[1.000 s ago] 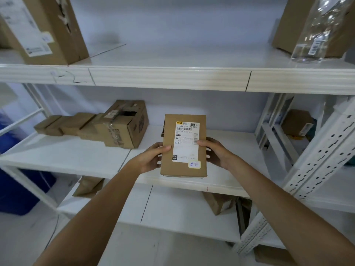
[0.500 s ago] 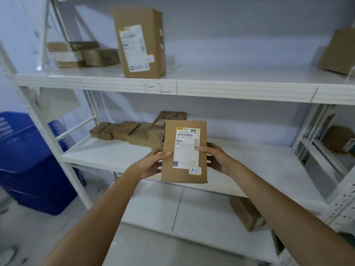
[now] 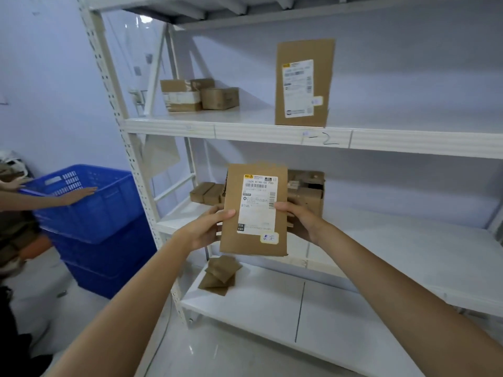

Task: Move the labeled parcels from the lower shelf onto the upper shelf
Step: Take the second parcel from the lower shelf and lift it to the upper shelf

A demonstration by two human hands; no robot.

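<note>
I hold a flat brown labeled parcel (image 3: 255, 210) upright in front of the rack, its white shipping label facing me. My left hand (image 3: 208, 227) grips its left edge and my right hand (image 3: 298, 220) grips its right edge. The parcel hangs in the air before the lower shelf (image 3: 408, 254), below the upper shelf (image 3: 272, 133). Another tall labeled parcel (image 3: 303, 83) stands upright on the upper shelf. Behind my parcel, a torn brown box (image 3: 309, 190) and small brown boxes (image 3: 206, 192) rest on the lower shelf.
Two small boxes (image 3: 198, 94) sit at the upper shelf's left end. Flat brown packets (image 3: 220, 273) lie on the bottom shelf. Stacked blue crates (image 3: 95, 213) stand left of the rack, with another person's hand (image 3: 81, 193) on the top crate.
The view has swung left and up, showing more of the upper shelf and the blue crates. The parcel stays gripped in both hands and now sits slightly higher against the rack.
</note>
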